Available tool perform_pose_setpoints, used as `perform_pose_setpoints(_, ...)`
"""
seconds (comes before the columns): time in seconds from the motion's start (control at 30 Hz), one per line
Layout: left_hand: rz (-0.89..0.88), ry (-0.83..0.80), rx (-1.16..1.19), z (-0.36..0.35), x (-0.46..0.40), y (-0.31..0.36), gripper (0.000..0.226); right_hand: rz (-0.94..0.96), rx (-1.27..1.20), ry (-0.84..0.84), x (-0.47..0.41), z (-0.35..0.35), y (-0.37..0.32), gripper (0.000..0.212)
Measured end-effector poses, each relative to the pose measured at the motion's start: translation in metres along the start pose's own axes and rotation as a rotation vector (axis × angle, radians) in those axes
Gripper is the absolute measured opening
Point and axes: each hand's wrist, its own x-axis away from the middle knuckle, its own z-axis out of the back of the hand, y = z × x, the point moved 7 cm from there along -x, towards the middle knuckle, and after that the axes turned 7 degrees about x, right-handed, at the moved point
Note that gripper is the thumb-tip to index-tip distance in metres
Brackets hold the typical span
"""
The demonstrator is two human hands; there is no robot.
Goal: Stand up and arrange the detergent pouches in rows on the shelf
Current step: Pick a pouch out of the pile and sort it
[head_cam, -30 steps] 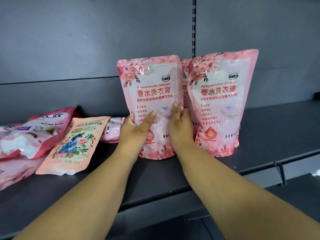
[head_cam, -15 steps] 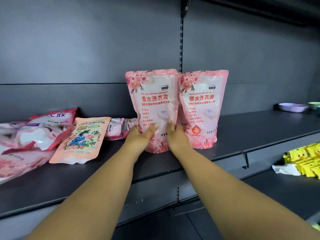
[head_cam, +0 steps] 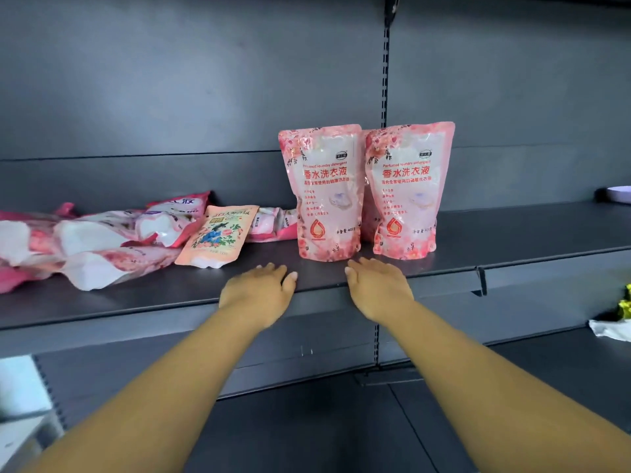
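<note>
Head view: two pink pouches stand side by side at frame centre, the left pouch (head_cam: 324, 196) and right pouch (head_cam: 406, 192); more lie flat in the pile (head_cam: 102, 240) at left. Left hand (head_cam: 259, 291) and right hand (head_cam: 379, 288) hover, fingers relaxed, empty. The pouches look soft, liquid-heavy and slippery; best gripped at both sides, low.

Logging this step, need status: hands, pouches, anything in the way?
Left hand and right hand open, empty. Two pink pouches upright side by side. Pile of pouches lying flat at left, unblocked.

Bare shelf (head_cam: 512, 233) is left right of the two upright pink pouches (head_cam: 404, 189); the left side is blocked by fallen pouches (head_cam: 102, 240)
</note>
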Motion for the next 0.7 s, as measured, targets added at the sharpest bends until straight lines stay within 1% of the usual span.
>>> perform_pose_setpoints(0.1, 0.059, 0.04, -0.023, 0.004, 0.02, 0.0, 0.049, 0.02, 0.024, -0.042, 0.013, -0.003, 0.0, 0.047)
perform_pose_setpoints(0.2, 0.105, 0.026, 0.062, 0.008, 0.03, -0.003, 0.046, 0.031, 0.037, -0.066, 0.021, -0.006, 0.0, 0.048)
perform_pose_setpoints(0.3, 0.043, 0.027, 0.075, 0.007, 0.044, 0.001, 0.045, 0.015, 0.025, -0.095, 0.031, -0.004, 0.001, 0.049)
perform_pose_setpoints(0.4, -0.01, -0.007, 0.138, 0.011, 0.054, -0.008, 0.044, -0.007, -0.006, -0.042, 0.032, 0.015, -0.012, 0.042)
perform_pose_setpoints(0.47, 0.013, 0.005, 0.218, 0.03, 0.056, -0.026, 0.037, 0.038, -0.113, 0.005, 0.029, 0.028, -0.038, 0.031)
perform_pose_setpoints(0.5, 0.011, 0.038, 0.222, 0.044, 0.055, -0.038, 0.034, 0.078, -0.166, 0.017, 0.024, 0.032, -0.055, 0.028)
perform_pose_setpoints(0.57, -0.017, 0.128, 0.175, 0.068, 0.052, -0.064, 0.031, 0.128, -0.251, 0.038, 0.008, 0.035, -0.089, 0.028)
perform_pose_setpoints(0.6, -0.032, 0.164, 0.148, 0.078, 0.048, -0.078, 0.031, 0.12, -0.3, 0.023, -0.003, 0.034, -0.103, 0.029)
perform_pose_setpoints(0.67, -0.087, 0.219, 0.094, 0.094, 0.037, -0.105, 0.037, 0.053, -0.484, -0.044, -0.028, 0.026, -0.124, 0.03)
perform_pose_setpoints(0.7, -0.133, 0.259, 0.071, 0.103, 0.029, -0.116, 0.05, -0.011, -0.624, -0.078, -0.044, 0.018, -0.133, 0.029)
